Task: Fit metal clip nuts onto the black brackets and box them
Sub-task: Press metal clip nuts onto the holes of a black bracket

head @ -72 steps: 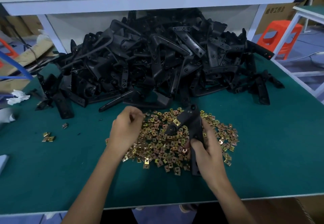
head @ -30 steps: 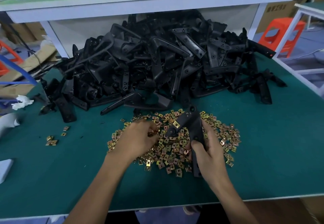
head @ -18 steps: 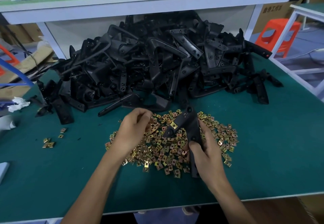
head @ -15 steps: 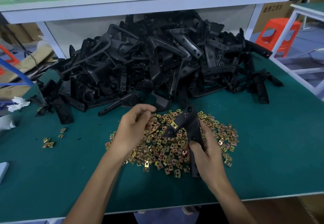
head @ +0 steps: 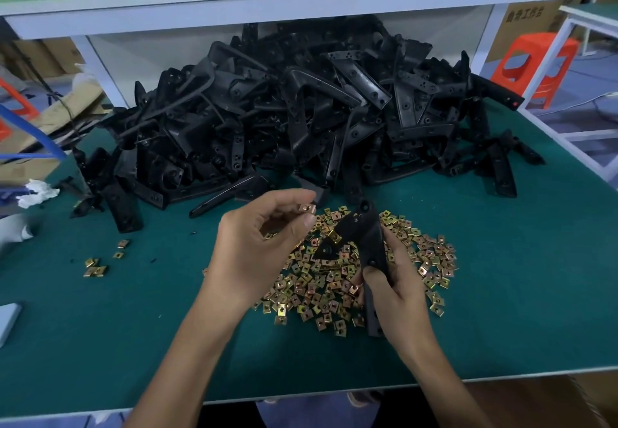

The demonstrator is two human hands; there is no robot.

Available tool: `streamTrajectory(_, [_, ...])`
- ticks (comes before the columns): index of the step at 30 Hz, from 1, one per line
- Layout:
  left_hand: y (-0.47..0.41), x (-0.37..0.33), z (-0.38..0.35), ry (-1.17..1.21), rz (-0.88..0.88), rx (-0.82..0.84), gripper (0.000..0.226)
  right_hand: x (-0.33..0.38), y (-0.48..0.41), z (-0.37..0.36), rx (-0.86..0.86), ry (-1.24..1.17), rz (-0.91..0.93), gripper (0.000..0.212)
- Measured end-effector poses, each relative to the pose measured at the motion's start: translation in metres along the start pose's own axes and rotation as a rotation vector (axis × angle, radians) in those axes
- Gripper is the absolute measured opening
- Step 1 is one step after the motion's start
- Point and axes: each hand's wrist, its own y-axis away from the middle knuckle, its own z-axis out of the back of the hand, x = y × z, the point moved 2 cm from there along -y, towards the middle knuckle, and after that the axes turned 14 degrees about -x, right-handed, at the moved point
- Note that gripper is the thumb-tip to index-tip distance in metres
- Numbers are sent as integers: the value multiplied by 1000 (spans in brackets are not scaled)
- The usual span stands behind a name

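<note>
My right hand (head: 398,288) grips a black bracket (head: 363,237) by its long arm, held upright over a heap of gold clip nuts (head: 334,280) on the green table. One clip nut (head: 333,235) sits on the bracket's short arm. My left hand (head: 257,243) is raised just left of the bracket and pinches a single clip nut (head: 307,208) between thumb and forefinger. Behind the heap lies a large pile of black brackets (head: 301,116).
A few stray clip nuts (head: 97,268) lie at the left on the green table (head: 100,344). A white shelf (head: 267,2) overhangs the pile. An orange stool (head: 531,63) stands at the far right. Cardboard and white rags lie at the left edge.
My left hand dipped into the nut heap, then lifted away with one clip nut pinched in its fingers. My right hand kept the bracket in place.
</note>
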Motion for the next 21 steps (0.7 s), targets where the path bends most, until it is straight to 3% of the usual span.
streamTrajectory(7, [-4, 0, -1, -25, 29, 61, 14, -2, -1, -1, -1, 15, -6, 60])
streamTrajectory(9, [-6, 4, -4, 8, 70, 47, 20, -3, -1, 0, 2, 12, -1, 60])
streamTrajectory(13, [-10, 21, -17, -1, 174, 31, 12, -2, 1, -1, 2, -2, 21, 65])
streamTrajectory(21, [-7, 32, -33, 46, 199, 93, 25, -4, 0, 0, -10, 10, 37, 67])
